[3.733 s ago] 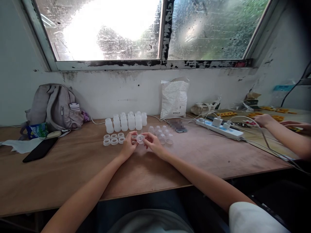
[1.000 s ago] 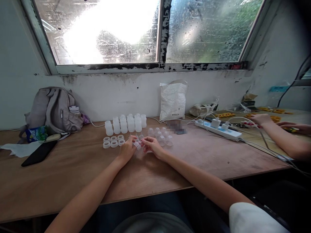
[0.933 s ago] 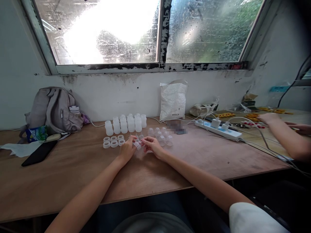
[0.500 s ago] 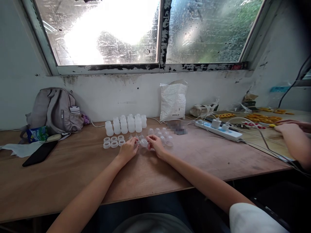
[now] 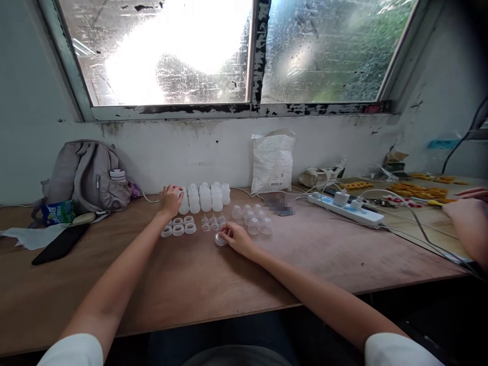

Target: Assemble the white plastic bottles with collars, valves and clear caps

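My left hand is at the left end of the white translucent bottles, its fingers curled round the end bottle, which it mostly hides. On the table nearer me, my right hand pinches the edge of a small clear round cap resting on the wood. Clear screw rings lie in rows in front of the bottles. Beside them stand several clear bottle teats. Clear dome covers are grouped right of my right hand.
A grey backpack and a black phone are at the left. Behind the covers stands a white plastic bag. A power strip with cables lies at the right. Another person's arm is beside yellow parts.
My left hand has moved from the teats, left and away from me, to the end bottle. My right hand has come slightly nearer me, and the clear cap now rests on the table.
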`<state>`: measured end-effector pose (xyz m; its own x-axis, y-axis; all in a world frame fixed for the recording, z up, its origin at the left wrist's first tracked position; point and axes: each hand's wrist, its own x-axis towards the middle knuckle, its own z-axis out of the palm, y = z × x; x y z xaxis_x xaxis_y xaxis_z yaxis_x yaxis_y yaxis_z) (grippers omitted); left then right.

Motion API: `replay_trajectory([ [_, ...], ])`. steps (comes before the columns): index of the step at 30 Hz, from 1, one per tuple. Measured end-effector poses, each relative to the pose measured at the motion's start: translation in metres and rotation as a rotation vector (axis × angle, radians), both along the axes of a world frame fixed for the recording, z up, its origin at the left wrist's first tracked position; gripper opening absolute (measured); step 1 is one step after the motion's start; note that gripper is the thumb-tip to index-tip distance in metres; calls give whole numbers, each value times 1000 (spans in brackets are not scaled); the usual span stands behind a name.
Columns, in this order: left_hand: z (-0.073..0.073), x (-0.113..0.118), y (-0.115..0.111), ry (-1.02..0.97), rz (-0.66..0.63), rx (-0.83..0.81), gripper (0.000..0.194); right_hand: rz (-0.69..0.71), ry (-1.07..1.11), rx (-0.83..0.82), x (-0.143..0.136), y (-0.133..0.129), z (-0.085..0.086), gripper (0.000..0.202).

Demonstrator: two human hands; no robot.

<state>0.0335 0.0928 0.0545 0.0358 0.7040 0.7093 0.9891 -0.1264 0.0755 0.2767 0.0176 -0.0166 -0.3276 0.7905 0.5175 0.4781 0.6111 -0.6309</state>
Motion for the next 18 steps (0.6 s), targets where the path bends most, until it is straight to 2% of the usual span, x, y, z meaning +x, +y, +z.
replay_trajectory([
  [5,3,-9,15,146,41,-74,19,8,-17,7,1,0,-2,8],
  [12,14,-11,5,298,-27,-89,21,15,-22,12,0,-1,0,5],
  [18,0,-15,6,283,-28,-186,30,16,-28,3,0,-4,3,5],
])
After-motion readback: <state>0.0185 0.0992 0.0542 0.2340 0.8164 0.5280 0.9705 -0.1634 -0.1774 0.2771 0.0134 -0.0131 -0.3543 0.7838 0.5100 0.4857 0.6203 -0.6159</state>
